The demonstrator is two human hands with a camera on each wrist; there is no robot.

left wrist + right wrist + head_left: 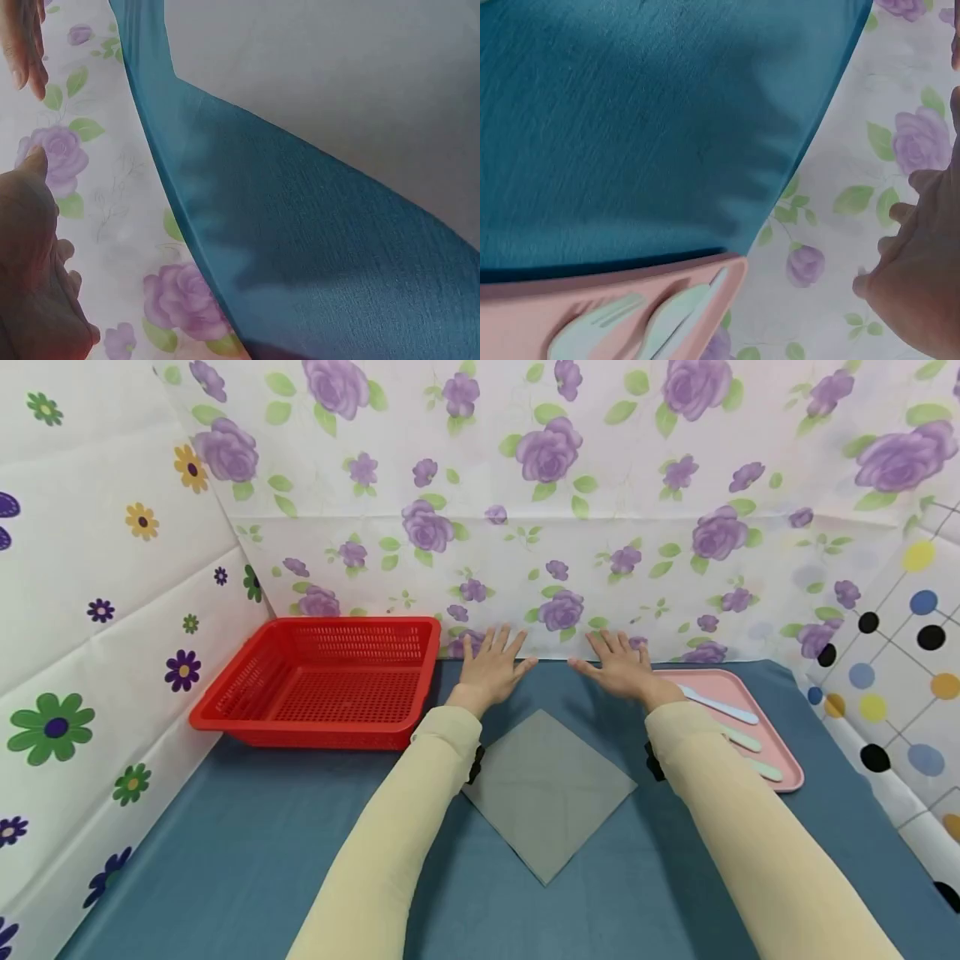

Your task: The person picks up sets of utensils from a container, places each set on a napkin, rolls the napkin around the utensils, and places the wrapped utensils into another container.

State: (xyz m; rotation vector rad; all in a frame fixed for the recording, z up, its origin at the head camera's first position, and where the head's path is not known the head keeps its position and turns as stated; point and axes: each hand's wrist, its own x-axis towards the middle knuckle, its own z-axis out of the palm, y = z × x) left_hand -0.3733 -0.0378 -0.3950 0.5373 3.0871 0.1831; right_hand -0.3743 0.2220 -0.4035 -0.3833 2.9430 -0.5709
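My left hand [491,667] is held out with spread fingers above the far part of the table, holding nothing. Level with it, my right hand [619,668] is spread the same way and holds nothing either. Between and nearer than the hands lies a flat grey square cloth [547,793], one corner pointing toward me. To the left of the left hand stands a red plastic basket [322,735]. A pink tray [783,756], partly covered by my right arm, carries a pale fork [592,326], a spoon [671,311] and a knife [697,319].
Blue cloth [300,843] covers the table. A white curtain with purple roses [551,452] rises behind its far edge. Flowered sheeting [82,610] closes the left side, and dotted sheeting [900,668] the right.
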